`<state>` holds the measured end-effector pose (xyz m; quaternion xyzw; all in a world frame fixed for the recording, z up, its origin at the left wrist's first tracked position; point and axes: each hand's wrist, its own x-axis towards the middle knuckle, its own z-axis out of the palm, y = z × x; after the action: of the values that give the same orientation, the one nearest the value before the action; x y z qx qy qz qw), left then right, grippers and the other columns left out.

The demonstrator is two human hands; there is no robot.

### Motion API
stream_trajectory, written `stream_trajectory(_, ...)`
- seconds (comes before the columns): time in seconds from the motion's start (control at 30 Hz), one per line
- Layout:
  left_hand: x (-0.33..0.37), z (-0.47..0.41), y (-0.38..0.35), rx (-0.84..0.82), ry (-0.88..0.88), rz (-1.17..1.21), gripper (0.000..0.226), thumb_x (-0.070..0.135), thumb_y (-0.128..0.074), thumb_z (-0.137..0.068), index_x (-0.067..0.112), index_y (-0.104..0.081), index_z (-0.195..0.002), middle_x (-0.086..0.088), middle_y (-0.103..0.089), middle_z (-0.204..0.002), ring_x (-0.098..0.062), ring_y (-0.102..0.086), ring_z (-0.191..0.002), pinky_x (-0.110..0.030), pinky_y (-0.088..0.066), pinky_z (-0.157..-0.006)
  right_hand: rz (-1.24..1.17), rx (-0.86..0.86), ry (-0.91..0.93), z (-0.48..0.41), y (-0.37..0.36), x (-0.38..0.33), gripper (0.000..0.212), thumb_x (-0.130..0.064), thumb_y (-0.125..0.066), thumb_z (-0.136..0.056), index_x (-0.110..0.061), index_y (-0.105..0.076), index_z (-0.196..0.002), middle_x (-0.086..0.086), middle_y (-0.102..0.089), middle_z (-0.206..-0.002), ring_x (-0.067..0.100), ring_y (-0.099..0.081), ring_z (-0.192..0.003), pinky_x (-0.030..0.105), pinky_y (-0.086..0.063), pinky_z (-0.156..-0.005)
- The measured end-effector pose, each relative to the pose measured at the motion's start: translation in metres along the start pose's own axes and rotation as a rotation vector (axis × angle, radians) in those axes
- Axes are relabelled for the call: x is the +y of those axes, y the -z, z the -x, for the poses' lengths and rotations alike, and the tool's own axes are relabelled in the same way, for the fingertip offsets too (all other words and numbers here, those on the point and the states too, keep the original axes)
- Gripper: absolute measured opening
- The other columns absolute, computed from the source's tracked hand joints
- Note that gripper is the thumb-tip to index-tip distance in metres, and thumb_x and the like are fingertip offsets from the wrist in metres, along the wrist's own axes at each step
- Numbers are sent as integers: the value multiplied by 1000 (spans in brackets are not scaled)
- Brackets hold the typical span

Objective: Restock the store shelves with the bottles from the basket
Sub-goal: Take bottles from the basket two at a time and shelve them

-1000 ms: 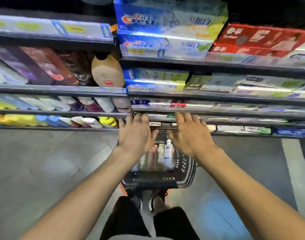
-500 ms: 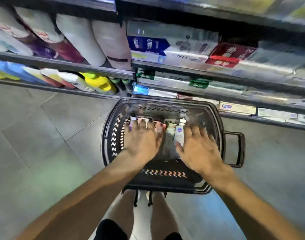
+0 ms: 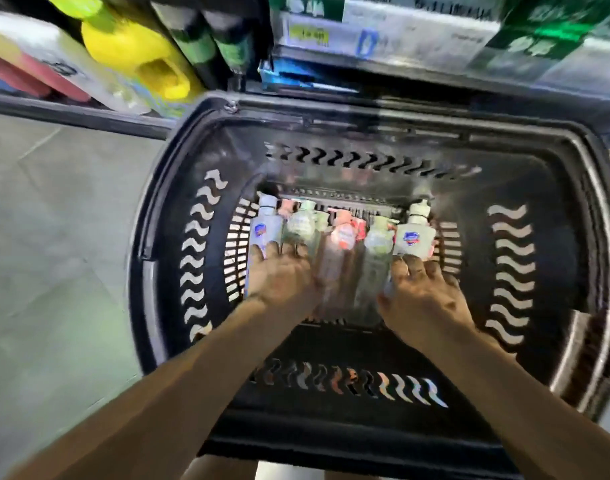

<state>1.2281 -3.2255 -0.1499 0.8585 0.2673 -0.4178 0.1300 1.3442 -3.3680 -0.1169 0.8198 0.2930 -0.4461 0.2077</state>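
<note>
A black plastic basket [image 3: 165,237] stands on the floor below me. Several pump bottles lie side by side on its bottom, heads pointing away. From the left they are a white bottle [image 3: 266,227], a clear green one [image 3: 302,226], a pink one [image 3: 343,235], another green one [image 3: 378,239] and a white one [image 3: 414,235]. My left hand [image 3: 279,277] lies on the two leftmost bottles, fingers bent over the left white one. My right hand [image 3: 426,294] curls round the lower part of the right white bottle. The bottles' lower halves are hidden or blurred.
The store shelves rise just behind the basket. A yellow jug [image 3: 137,53], dark green bottles [image 3: 206,39] and pink packs [image 3: 16,74] fill the left bay. Boxed goods [image 3: 418,36] fill the right bay. Grey tiled floor [image 3: 54,237] lies to the left, and the basket's handle [image 3: 580,351] sticks out at the right.
My view has dropped from the shelves down to the basket. Both hands went from hovering above the basket to reaching inside it and closing on the outer bottles.
</note>
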Motion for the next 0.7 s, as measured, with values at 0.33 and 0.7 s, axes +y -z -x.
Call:
stream_trajectory(0.33, -30, -35, -40, 324, 240, 280, 94, 68, -47, -91, 7, -13, -154, -14, -32, -145, -31, -39, -132, -46, -41, -107, -322, 130, -132, -50, -26, 16, 85, -58, -44, -100, -8, -7, -160, 18, -28, -157, 37, -32, -144, 49, -32, -116)
stream_trajectory(0.7, -50, -85, -80, 17, 533, 980, 82, 61, -73, -80, 9, -35, -131, -10, -53, -124, -30, -57, -118, -41, -46, -95, -679, 166, -412, -104, -57, 25, 112, -61, -68, -85, -4, -4, -158, 19, -32, -146, 36, -35, -135, 45, -31, -115)
